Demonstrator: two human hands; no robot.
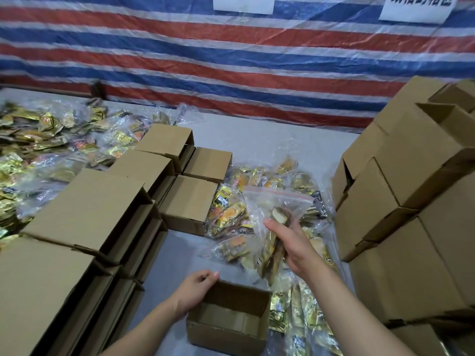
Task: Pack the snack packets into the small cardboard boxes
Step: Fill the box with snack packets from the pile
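I have a clear zip bag of snack packets (pixel 272 222) lifted in my right hand (pixel 293 242), fingers curled round its middle, just above and to the right of the open small box (pixel 228 317) at the near edge. My left hand (pixel 195 289) grips the box's far left corner to steady it. I judge this the loading step: next I must lower the bag squarely into the opening.

**Bag held over open box**

A clear snack bag (pixel 272 222) is gripped by the right hand (pixel 293 242) above the table (pixel 270 142). The far rim of an open box (pixel 228 319) is held by the left hand (pixel 195 289).
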